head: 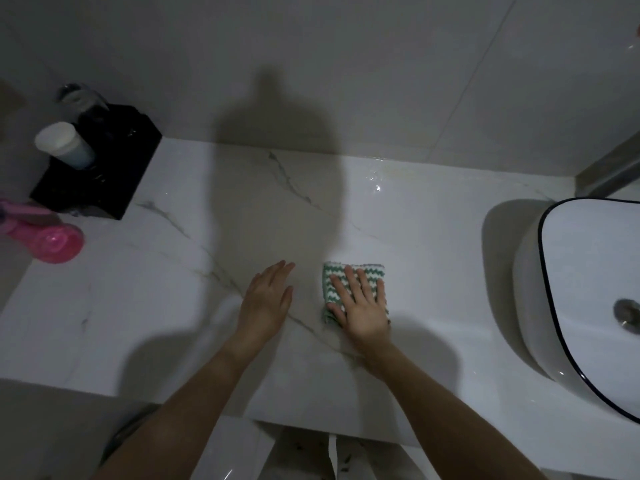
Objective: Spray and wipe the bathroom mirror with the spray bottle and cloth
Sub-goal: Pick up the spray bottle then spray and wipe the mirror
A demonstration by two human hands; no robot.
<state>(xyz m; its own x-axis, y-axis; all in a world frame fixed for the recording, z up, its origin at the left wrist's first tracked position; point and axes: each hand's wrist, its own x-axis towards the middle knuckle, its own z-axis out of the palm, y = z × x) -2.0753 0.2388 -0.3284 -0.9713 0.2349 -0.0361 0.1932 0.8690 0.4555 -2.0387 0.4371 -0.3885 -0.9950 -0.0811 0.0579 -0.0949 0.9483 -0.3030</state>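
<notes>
A folded green-and-white zigzag cloth (346,276) lies on the white marble counter (173,289) near its middle. My right hand (362,304) lies flat on the cloth, fingers straight and spread. My left hand (268,299) rests open on the bare counter just left of the cloth, fingers straight. A pink spray bottle (45,237) lies on its side at the counter's far left edge, well away from both hands. The mirror is not in view.
A black tray (114,188) at the back left carries a white-capped cup (64,145) and a dark glass item. A white basin (588,289) with a dark rim fills the right side. Grey wall tiles (346,64) rise behind the counter, with water drops near the back edge.
</notes>
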